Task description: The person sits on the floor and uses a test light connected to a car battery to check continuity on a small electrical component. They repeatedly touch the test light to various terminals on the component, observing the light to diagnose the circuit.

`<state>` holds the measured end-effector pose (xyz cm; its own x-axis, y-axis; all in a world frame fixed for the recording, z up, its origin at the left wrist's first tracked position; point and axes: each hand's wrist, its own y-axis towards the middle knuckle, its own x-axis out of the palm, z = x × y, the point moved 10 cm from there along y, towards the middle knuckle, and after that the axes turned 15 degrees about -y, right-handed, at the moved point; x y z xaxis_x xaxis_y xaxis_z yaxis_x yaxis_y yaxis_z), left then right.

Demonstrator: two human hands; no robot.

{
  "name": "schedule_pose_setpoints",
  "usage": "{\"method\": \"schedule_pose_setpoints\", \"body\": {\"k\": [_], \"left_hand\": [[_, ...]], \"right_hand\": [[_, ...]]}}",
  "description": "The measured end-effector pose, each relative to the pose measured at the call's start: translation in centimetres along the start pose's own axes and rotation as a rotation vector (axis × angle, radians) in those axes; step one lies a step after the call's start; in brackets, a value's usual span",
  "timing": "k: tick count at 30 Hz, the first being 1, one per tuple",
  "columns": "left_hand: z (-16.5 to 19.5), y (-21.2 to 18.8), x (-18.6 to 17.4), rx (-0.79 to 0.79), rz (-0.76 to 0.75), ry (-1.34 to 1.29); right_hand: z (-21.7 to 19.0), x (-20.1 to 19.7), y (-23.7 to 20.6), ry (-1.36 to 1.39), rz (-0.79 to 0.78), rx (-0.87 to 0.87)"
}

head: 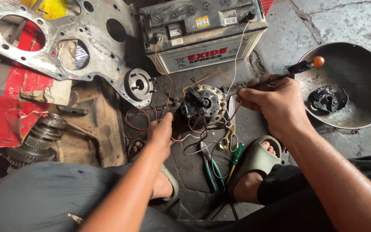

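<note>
A round, dark alternator part (204, 103) with wires lies on the floor in front of a dirty car battery (202, 32). My right hand (271, 103) is shut on a thin tool with a black and orange handle (305, 65), its tip pointing toward the alternator part. My left hand (160, 133) rests on the floor just left of the part, fingers closed around thin wires. Red and white wires (162, 73) run from the battery terminals down to the part.
A large metal bowl (366, 64) at right holds a black round part (328, 99). Scissors (228, 139), pliers (209, 165) and a green screwdriver (236, 155) lie between my sandalled feet. A metal engine plate (65, 51), gears (37, 139) and a red carton (5, 107) sit at left.
</note>
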<state>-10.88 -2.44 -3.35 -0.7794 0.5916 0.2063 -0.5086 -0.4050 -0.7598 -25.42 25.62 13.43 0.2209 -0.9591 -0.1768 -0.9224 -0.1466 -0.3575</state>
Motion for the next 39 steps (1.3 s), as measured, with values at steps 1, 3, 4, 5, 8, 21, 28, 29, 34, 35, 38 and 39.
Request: {"method": "schedule_pose_setpoints", "body": {"k": [1,3,4,5,8,21,28,29,34,35,38,39], "left_hand": [[0.2,-0.1,0.5,0.002,-0.081,0.061],[1.2,0.0,-0.3,0.096,-0.033,0.245],[1.4,0.2,-0.6,0.139,-0.015,0.336],[1.5,0.4,-0.4,0.175,-0.041,0.316],[2.0,1.2,-0.2,0.278,-0.114,0.262],[2.5,1.4,0.8,0.201,-0.201,0.158],[2.7,0.2,1.8,0.152,-0.258,0.093],[2.6,0.2,1.7,0.139,-0.238,0.106],[2.4,-0.1,1.7,0.075,-0.198,0.122],[2.4,-0.2,1.7,0.068,-0.193,0.126],[2.4,-0.3,1.8,0.059,-0.181,0.136],[2.5,-0.4,1.8,0.060,-0.182,0.136]], "right_hand": [[-0.1,-0.2,-0.2,-0.017,0.018,-0.017],[-0.2,-1.1,-0.8,-0.144,0.097,-0.053],[-0.1,-1.7,-1.4,-0.261,0.160,-0.069],[0.1,-2.3,-2.0,-0.382,0.215,-0.080],[2.2,-1.8,-3.1,-0.002,0.210,-0.117],[2.1,3.1,-4.0,-0.154,0.223,-0.340],[-1.4,5.6,-5.1,-0.566,0.304,-0.581],[-1.8,6.0,-5.4,-0.649,0.317,-0.612],[-1.6,6.3,-5.6,-0.581,0.308,-0.558],[-1.6,6.3,-5.6,-0.535,0.292,-0.562],[-1.0,6.7,-4.8,-0.456,0.227,-0.526],[-1.0,6.7,-4.7,-0.454,0.222,-0.535]]}}
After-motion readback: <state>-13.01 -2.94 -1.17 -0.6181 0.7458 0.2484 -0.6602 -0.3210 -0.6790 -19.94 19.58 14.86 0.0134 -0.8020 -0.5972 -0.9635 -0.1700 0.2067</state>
